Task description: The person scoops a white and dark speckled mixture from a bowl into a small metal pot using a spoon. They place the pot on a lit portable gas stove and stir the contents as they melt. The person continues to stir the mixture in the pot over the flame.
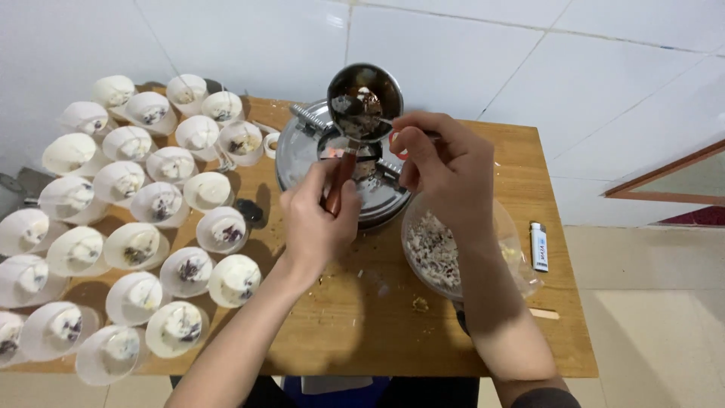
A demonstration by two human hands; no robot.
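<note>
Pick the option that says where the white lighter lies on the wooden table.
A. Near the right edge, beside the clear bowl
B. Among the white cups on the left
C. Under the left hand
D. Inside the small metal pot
A: the white lighter lies flat on the wooden table near its right edge, just right of the clear bowl, apart from the white cups and both hands.

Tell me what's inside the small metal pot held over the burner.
The pot holds dark and pale bits, partly melted it seems. The right hand pokes a thin stick in. Its bottom is covered.
</note>
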